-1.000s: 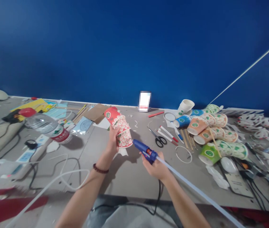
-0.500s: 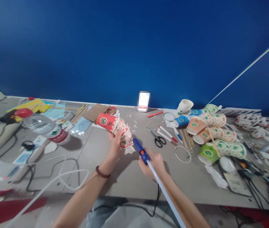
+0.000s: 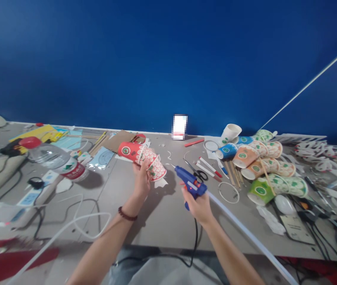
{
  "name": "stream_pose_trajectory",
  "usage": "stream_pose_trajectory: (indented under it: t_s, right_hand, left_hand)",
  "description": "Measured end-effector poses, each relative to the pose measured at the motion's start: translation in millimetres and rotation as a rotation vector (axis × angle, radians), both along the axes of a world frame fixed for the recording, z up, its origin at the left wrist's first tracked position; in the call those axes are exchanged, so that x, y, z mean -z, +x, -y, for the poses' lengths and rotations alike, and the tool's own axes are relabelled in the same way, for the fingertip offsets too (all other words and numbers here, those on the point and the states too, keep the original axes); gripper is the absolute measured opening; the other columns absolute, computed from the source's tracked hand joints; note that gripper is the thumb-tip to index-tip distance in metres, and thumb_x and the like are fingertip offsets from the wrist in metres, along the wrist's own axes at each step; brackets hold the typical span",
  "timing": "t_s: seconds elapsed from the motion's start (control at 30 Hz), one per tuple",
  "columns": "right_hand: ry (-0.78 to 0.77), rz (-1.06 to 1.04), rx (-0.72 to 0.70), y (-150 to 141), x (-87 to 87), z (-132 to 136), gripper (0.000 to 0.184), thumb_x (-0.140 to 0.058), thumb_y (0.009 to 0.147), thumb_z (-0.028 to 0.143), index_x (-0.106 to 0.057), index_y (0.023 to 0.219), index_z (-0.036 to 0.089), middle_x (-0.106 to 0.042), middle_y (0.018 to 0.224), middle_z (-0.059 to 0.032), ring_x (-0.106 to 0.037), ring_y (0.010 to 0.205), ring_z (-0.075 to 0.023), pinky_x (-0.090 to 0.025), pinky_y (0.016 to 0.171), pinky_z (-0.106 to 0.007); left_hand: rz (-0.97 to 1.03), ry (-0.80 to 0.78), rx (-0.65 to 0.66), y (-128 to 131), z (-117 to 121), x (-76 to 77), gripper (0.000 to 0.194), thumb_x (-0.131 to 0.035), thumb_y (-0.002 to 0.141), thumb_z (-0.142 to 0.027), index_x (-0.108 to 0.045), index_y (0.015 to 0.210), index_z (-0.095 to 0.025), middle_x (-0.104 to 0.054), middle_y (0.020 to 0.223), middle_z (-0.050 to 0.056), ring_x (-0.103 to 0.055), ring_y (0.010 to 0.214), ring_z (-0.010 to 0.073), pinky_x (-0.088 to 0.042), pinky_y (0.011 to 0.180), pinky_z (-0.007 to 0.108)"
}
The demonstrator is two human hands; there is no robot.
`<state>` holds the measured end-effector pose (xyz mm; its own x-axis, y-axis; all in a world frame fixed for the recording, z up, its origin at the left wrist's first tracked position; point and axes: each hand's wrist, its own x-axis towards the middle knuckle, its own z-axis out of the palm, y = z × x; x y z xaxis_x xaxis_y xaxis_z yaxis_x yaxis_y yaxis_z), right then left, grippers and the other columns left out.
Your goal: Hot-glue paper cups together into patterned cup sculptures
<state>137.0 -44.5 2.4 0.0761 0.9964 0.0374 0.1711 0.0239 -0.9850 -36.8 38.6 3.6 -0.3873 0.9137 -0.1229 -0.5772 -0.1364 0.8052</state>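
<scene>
The left hand [image 3: 141, 180] has its fingers [image 3: 143, 165] closed around a red patterned paper-cup piece [image 3: 153, 164], held over the middle of the table [image 3: 168, 229]; its plain red end points left and its white paper tail [image 3: 160, 183] right. The right hand [image 3: 200, 206] has its fingers wrapped around the handle of a blue glue gun [image 3: 187, 178], nozzle toward the cup piece, with a long glue stick [image 3: 245, 225] trailing from the rear.

Surroundings: the gun partly covers the scissors [image 3: 205, 175]. Behind the scissors lie red and white markers [image 3: 210, 166]; to their right, a white ring [image 3: 229, 193] and wooden sticks [image 3: 234, 174]. Joined cups in green [image 3: 260, 192], orange [image 3: 247, 156] and blue [image 3: 227, 151] occupy the right side. On the left lie a clear bottle [image 3: 57, 159] with a red cap and a power strip [image 3: 31, 198]. A white cable [image 3: 97, 214] loops near the left forearm.

Compared with half a second ago: the nozzle, then at the edge of the cup piece, now shows apart from it; the gun has swung to lie across the scissors, and the cup piece sits slightly farther left.
</scene>
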Motion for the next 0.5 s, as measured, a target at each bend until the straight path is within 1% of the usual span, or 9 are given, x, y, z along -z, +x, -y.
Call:
stream_pose_trajectory:
  t_s: [0.1,0.13,0.17,0.23,0.3,0.4,0.5]
  right_hand:
    - [-0.012,-0.231,-0.044,5.6,-4.9,-5.4,0.041,-0.056,0.084,0.052,-0.065,0.099,0.015,-0.051,0.048,0.0042,-0.051,0.045,-0.0142,-0.045,0.052,-0.028]
    - [-0.02,-0.288,-0.056,8.1,-6.0,-6.8,0.04,-0.055,0.085,0.053,-0.064,0.097,0.016,-0.05,0.047,0.005,-0.052,0.045,-0.0143,-0.046,0.053,-0.028]
    - [-0.037,-0.325,-0.061,10.6,-6.6,-7.9,0.039,-0.054,0.086,0.054,-0.063,0.091,0.016,-0.049,0.046,0.0051,-0.052,0.045,-0.0142,-0.046,0.053,-0.027]
    - [-0.096,-0.34,-0.063,15.4,-7.1,-8.1,0.04,-0.052,0.087,0.055,-0.057,0.074,0.018,-0.048,0.045,0.004,-0.052,0.044,-0.0133,-0.045,0.05,-0.026]
    - [-0.173,-0.304,-0.057,18.7,-7.2,-5.6,0.045,-0.05,0.087,0.059,-0.051,0.066,0.019,-0.05,0.046,0.0023,-0.051,0.042,-0.0118,-0.042,0.045,-0.023]
    - [-0.302,-0.261,-0.058,19.9,-5.1,2.8,0.051,-0.048,0.084,0.069,-0.05,0.073,0.02,-0.052,0.049,0.0037,-0.049,0.038,-0.0109,-0.039,0.038,-0.022]
    - [-0.395,-0.26,-0.053,19.5,3.5,13.6,0.057,-0.043,0.082,0.077,-0.049,0.077,0.02,-0.05,0.049,0.0062,-0.049,0.034,-0.0117,-0.041,0.035,-0.023]
  left_hand:
    - [0.051,-0.054,0.027,-6.8,-3.9,2.4,0.04,-0.076,0.074,-0.032,-0.058,0.11,-0.025,-0.073,0.099,0.0,-0.071,0.087,0.0154,-0.055,0.077,0.025]
    - [0.07,-0.067,0.04,-8.9,-5.2,2.8,0.04,-0.075,0.075,-0.033,-0.059,0.11,-0.024,-0.074,0.099,0.001,-0.071,0.087,0.0155,-0.055,0.078,0.025]
    - [0.089,-0.073,0.048,-10.8,-6.6,2.8,0.039,-0.074,0.076,-0.034,-0.059,0.11,-0.023,-0.074,0.099,0.002,-0.071,0.088,0.0157,-0.056,0.08,0.026]
    - [0.115,-0.061,0.052,-14.1,-9.0,1.3,0.037,-0.073,0.078,-0.035,-0.06,0.11,-0.022,-0.073,0.104,0.003,-0.071,0.094,0.016,-0.056,0.083,0.027]
    - [0.117,-0.014,0.035,-17.2,-11.1,-1.8,0.036,-0.072,0.079,-0.035,-0.06,0.111,-0.022,-0.072,0.11,0.004,-0.069,0.102,0.0167,-0.056,0.086,0.027]
    - [0.123,0.033,0.033,-22.4,-13.7,-7.3,0.035,-0.069,0.081,-0.037,-0.06,0.113,-0.023,-0.07,0.117,0.005,-0.063,0.116,0.0188,-0.054,0.093,0.03]
    - [0.138,0.015,0.022,-27.7,-15.2,-10.7,0.033,-0.065,0.085,-0.038,-0.061,0.114,-0.023,-0.069,0.12,0.006,-0.058,0.124,0.0209,-0.051,0.099,0.034]
